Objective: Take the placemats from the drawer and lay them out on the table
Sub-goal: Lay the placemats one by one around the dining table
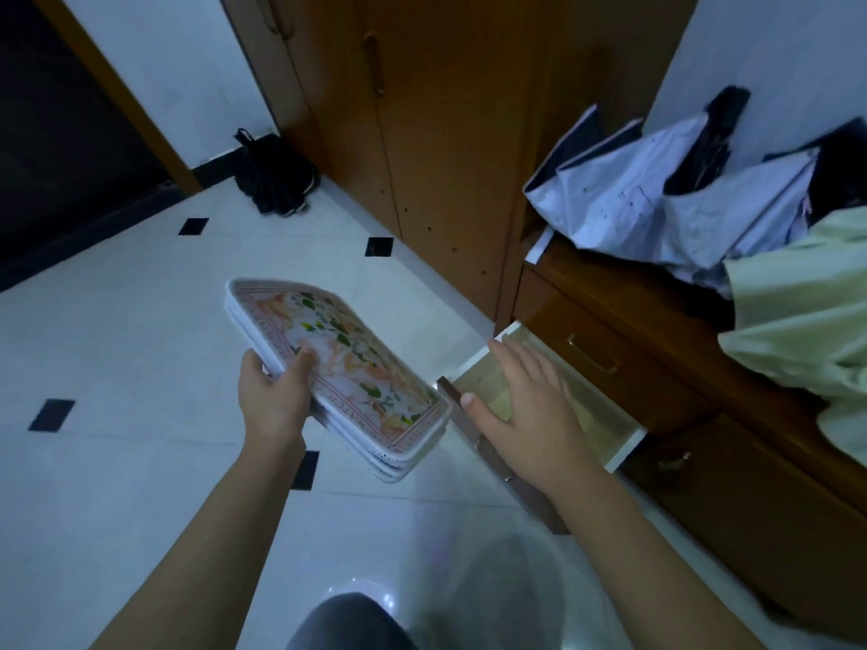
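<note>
The left hand (274, 398), at centre left of the frame, grips a stack of placemats (338, 372) by its near long edge, thumb on the top face and fingers curled beneath. The stack (several white-edged mats, the top one printed with a floral pattern inside an orange border) is held in the air above the white tiled floor (117, 330), tilted so that its far corner points toward the upper left and its near corner hangs just beside the drawer front.

The right hand (520, 405), right of centre, has its fingers straight and spread, palm down, over the open drawer (610, 438); whether it touches the drawer's edge cannot be told. The drawer is pulled out from a low wooden chest (703, 443) at the right of the frame, and its pale interior shows beneath the fingers.

On the chest's top lie crumpled white and dark bags (657, 204) and a pale green cloth (797, 321) that hangs over the edge. A tall wooden cupboard (445, 133) fills the upper middle, and a dark bundle (274, 180) sits on the floor by the wall at upper left.
</note>
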### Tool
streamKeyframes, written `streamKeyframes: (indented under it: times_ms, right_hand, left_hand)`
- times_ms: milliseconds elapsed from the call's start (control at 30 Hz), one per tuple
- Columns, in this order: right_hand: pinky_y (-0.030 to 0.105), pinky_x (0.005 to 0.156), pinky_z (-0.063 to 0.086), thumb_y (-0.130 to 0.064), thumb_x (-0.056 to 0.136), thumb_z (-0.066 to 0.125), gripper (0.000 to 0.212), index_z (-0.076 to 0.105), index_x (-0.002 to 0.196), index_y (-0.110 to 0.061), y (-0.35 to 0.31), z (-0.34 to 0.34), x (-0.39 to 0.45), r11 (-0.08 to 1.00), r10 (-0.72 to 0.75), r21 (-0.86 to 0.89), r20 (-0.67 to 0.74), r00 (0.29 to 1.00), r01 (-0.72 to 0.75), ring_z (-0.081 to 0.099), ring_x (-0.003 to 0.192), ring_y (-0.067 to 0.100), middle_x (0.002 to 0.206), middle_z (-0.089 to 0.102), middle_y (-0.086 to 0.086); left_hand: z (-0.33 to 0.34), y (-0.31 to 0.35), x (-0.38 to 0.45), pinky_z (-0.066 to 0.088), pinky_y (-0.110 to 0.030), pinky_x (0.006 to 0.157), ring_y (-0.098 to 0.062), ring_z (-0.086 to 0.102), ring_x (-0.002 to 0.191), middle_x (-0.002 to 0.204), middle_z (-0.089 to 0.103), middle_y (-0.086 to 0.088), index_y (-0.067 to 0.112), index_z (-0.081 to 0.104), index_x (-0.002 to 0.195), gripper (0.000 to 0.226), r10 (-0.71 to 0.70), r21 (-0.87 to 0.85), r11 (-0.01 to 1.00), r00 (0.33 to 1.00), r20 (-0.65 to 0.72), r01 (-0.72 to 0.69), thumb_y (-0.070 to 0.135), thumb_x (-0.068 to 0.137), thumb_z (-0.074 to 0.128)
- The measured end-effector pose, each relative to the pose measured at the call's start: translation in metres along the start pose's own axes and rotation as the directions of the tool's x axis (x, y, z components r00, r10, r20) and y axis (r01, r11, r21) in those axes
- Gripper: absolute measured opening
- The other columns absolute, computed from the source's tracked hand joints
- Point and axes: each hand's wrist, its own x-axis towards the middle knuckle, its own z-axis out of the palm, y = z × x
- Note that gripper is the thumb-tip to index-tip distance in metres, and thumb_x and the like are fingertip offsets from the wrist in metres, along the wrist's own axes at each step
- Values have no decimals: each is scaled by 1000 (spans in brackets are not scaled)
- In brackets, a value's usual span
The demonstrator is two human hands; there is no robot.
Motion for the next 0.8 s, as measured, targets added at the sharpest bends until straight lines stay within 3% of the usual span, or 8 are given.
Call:
streamKeyframes:
  times_ms: [133,233,333,467,633,800]
  right_hand:
    - [42,119,18,-60,91,46,69,21,150,-35,-95,-63,-7,999,-50,-14,75,996,51,11,146,12,159,19,-11]
    - [43,118,22,-60,91,46,68,22,150,-36,-164,-107,-16,994,-107,13,106,989,106,12,145,11,158,21,-11]
    - [44,117,24,-60,90,46,69,22,150,-38,-224,-149,-27,987,-149,74,141,979,140,11,145,8,158,20,-13]
    - [41,119,18,-62,91,43,70,20,151,-36,-287,-203,-39,972,-233,32,132,963,231,9,146,9,158,19,-13]
    - [37,117,16,-60,92,45,69,21,151,-36,-334,-259,-59,949,-314,50,113,943,310,9,145,9,158,19,-13]
    - [37,117,19,-61,90,47,69,22,150,-38,-334,-298,-90,927,-363,141,113,925,346,10,145,6,158,19,-15]
  left_hand:
    - [-58,86,-38,56,-35,64,-22,68,79,92,65,-5,26,53,88,16,-55,-45,998,997,-50,53,16,90,66]
    - [-100,151,-63,58,-39,68,-24,69,81,94,66,-6,27,54,90,17,-72,-65,996,993,-93,66,16,89,67]
    - [-133,212,-88,57,-41,71,-23,68,82,95,66,-4,27,55,92,17,-61,-102,994,992,-115,49,17,89,68]
    - [-166,281,-124,56,-36,69,-18,67,80,92,66,0,29,54,92,19,1,-128,992,988,-154,-21,16,89,68]
    - [-194,340,-179,54,-28,65,-12,66,79,93,65,4,24,54,102,19,54,-158,983,976,-211,-89,18,89,67]
    - [-196,365,-248,55,-28,64,-10,67,80,94,66,5,21,56,109,23,52,-210,971,954,-294,-118,20,89,68]
